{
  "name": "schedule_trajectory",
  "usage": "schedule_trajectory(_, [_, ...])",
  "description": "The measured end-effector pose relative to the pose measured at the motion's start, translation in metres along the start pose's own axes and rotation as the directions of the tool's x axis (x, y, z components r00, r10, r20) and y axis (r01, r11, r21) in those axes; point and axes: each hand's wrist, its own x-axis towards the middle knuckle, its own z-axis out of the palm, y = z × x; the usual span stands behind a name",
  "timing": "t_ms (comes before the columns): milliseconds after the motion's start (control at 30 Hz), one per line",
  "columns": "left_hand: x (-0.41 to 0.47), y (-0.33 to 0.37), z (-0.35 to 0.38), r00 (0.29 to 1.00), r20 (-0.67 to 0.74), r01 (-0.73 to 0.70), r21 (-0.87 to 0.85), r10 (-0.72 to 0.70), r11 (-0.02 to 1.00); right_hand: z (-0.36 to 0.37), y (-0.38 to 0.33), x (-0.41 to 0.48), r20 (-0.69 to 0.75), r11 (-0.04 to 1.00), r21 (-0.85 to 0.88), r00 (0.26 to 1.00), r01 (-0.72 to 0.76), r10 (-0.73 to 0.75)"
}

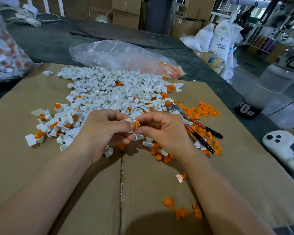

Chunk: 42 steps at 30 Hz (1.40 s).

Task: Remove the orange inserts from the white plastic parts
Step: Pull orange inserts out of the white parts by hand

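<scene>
At the far left edge, a clear bag (5,53) stuffed with white and orange pieces sits on the dark table (46,41). Before you lies a flat cardboard sheet (41,167), and most of its far half is covered by a heap of white plastic parts (109,89). Some on the left fringe of the heap have orange pieces seated in them.

Your left hand (102,131) is raised just above the near edge of that heap, fingers curled in, thumb and fingertips pinching a white part (130,132). The orange insert (136,125) sits at that part, right between your two hands. Your right hand (165,133) meets it from the other side, thumb and forefinger closed narrowly on the orange piece, the other fingers folded loosely under.

Beyond the heap lies a crumpled clear plastic bag (119,55), with orange pieces gathered at its right end. Just right of your right hand, red-handled pliers (199,128) lie on the cardboard among loose orange inserts (205,109). A few more orange pieces (182,211) lie near you, by your right forearm. At the right edge rests a white handled device (278,141), and far off stand white sacks (222,41).
</scene>
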Motion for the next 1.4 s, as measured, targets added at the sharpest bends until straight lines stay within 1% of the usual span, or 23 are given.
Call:
schedule_trajectory(167, [0.001, -0.001, -0.001, 0.999, -0.005, 0.032, -0.014, -0.032, 0.999, -0.001, 0.001, 0.000, 0.013, 0.999, -0.046, 1.000, -0.013, 0.014])
schedule_trajectory(400, [0.004, -0.001, -0.002, 0.997, -0.009, 0.070, -0.049, -0.071, 0.996, -0.001, 0.000, 0.000, 0.030, 0.997, -0.063, 0.999, -0.040, 0.041])
schedule_trajectory(1200, [0.002, 0.000, 0.000, 0.998, -0.001, 0.057, -0.011, -0.057, 0.998, -0.002, -0.002, 0.000, 0.017, 0.989, -0.145, 0.999, -0.026, 0.028])
schedule_trajectory(1267, [0.002, 0.001, 0.000, 0.998, -0.003, 0.061, -0.014, -0.061, 0.998, -0.003, -0.002, 0.000, 0.000, 0.986, -0.161, 0.999, -0.039, 0.039])
schedule_trajectory(1400, [0.002, 0.001, 0.001, 0.998, -0.006, 0.062, -0.035, -0.062, 0.997, -0.011, -0.002, 0.000, -0.097, 0.977, -0.182, 0.990, -0.115, 0.098])
